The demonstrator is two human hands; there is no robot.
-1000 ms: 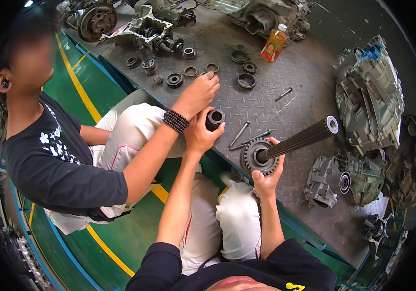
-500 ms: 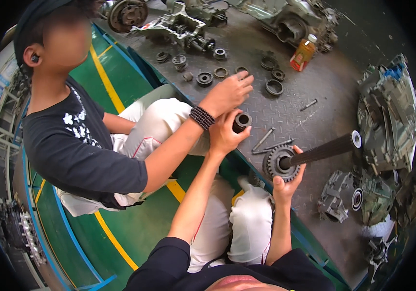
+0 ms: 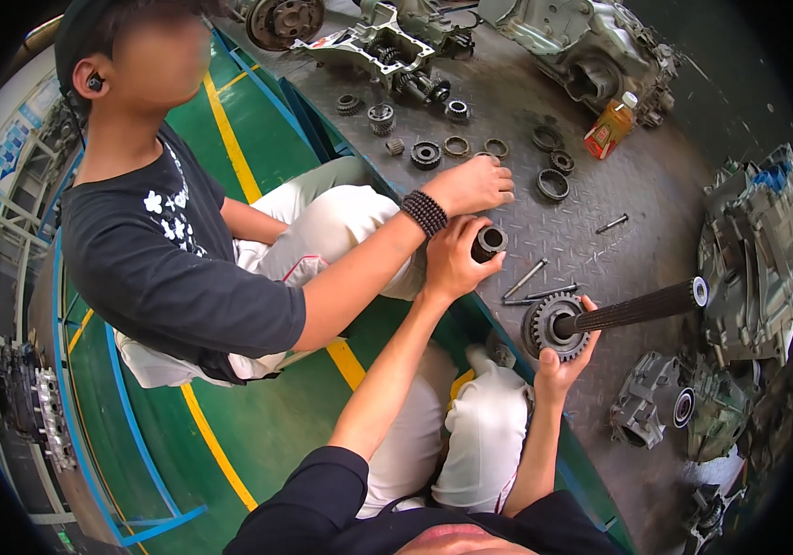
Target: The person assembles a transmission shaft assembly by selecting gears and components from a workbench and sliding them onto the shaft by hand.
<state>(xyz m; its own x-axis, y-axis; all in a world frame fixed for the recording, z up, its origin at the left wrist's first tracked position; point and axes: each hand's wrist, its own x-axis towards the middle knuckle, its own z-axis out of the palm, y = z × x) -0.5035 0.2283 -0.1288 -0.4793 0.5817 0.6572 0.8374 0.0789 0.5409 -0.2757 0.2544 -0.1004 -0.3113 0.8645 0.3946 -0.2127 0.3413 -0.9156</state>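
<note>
— Since the earlier frame we see the whole scene drift to the right of the view; the hands keep their places against each other, and the dark sleeve sits as it did in our left hand.

— Starting at the left, a co-worker [image 3: 174,250] in a dark shirt sits beside us on the green floor [image 3: 258,425], and that person's hand [image 3: 475,185] with a beaded wristband rests on the metal plate [image 3: 582,231], just above ours.

— Next comes our left hand [image 3: 457,259]. Its fingers are clamped around the small dark sleeve [image 3: 488,242], open end facing up and to the right. The sleeve pokes out past the thumb and forefinger; the rest lies in the palm.

— To the right, our right hand [image 3: 558,356] cups the gear [image 3: 556,325] from below, fingers closed on its toothed rim, thumb at the edge. The splined shaft [image 3: 642,306] runs out of the gear's centre, well beyond the fingertips, with nothing supporting its far end.

— To do this well, we judge it best to keep the gear steady and the shaft level, and to line the sleeve's bore square with the shaft.

— Loose pins [image 3: 526,277] lie between our hands, rings [image 3: 552,183] and an orange bottle [image 3: 613,126] farther up, a grey housing [image 3: 748,268] at the right.
</note>
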